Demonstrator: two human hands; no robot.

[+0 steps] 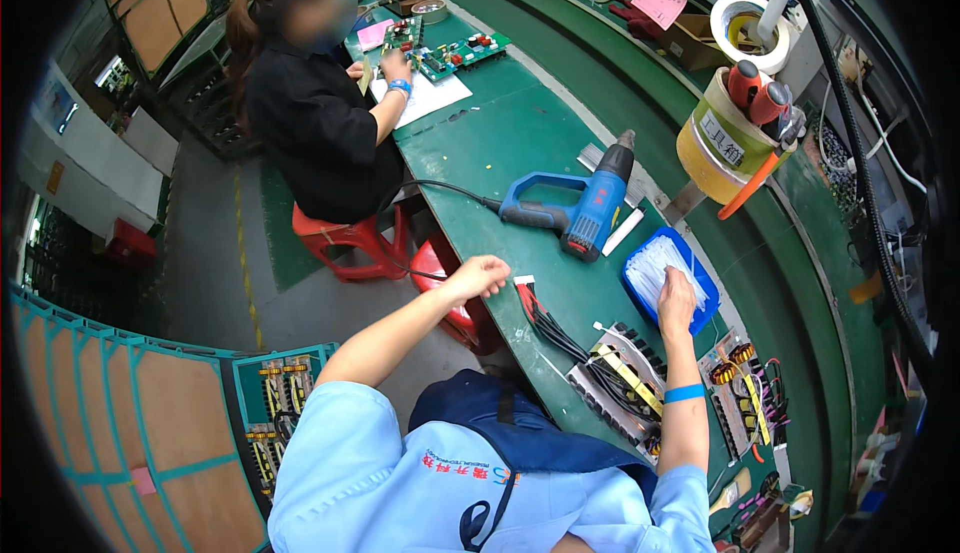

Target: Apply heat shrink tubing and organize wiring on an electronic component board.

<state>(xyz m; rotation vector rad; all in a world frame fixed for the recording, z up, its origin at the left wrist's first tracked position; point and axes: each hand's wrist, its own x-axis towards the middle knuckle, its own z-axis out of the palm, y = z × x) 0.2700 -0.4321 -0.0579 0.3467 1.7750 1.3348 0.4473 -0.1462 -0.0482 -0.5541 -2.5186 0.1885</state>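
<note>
My right hand (677,303) reaches into a blue tray (630,278) of thin white strips that look like cable ties (655,257). Its fingers are pressed together at the strips, and what they pinch is hidden. Over the bench's near edge hovers my left hand (478,278), its fingers curled closed with nothing visible in them. Just right of it, a white connector (524,281) ends a bundle of red and black wires (548,325). Those wires lead to a power circuit assembly (622,378) with a yellow strip, lying in front of me.
A blue heat gun (590,201) lies on the green bench (465,158), its cord running left. A second circuit assembly (735,398) lies right of my right forearm. A yellow tool bucket (715,143) stands at the far right. A co-worker (315,103) sits at far left, handling circuit boards (460,56).
</note>
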